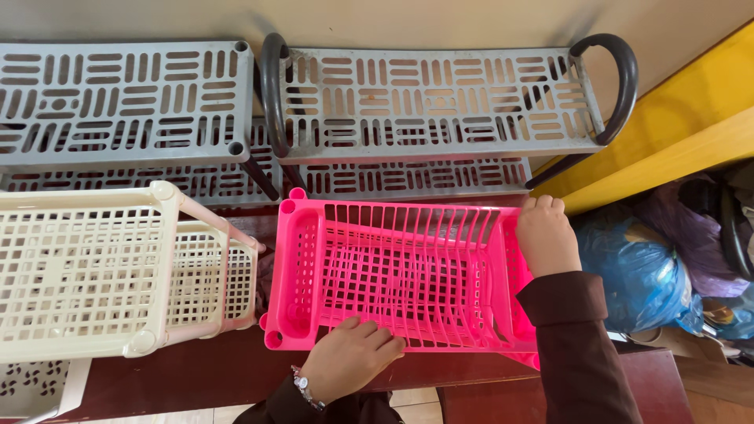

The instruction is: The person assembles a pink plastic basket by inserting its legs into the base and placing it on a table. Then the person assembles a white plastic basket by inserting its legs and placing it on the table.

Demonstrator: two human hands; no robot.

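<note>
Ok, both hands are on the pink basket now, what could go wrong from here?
1. The pink basket sits close beside the cream rack; sliding it left could knock that rack.
2. The left hand only rests on the near rim and the right hand holds the far right corner, so the basket might tilt if lifted.
3. The grey shelf lies just behind; pushing forward may jam against it.

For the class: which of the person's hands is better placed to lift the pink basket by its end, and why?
Probably the right hand: it already grips the far right corner of the pink basket's rim. The left hand only rests flat on the near rim.
</note>
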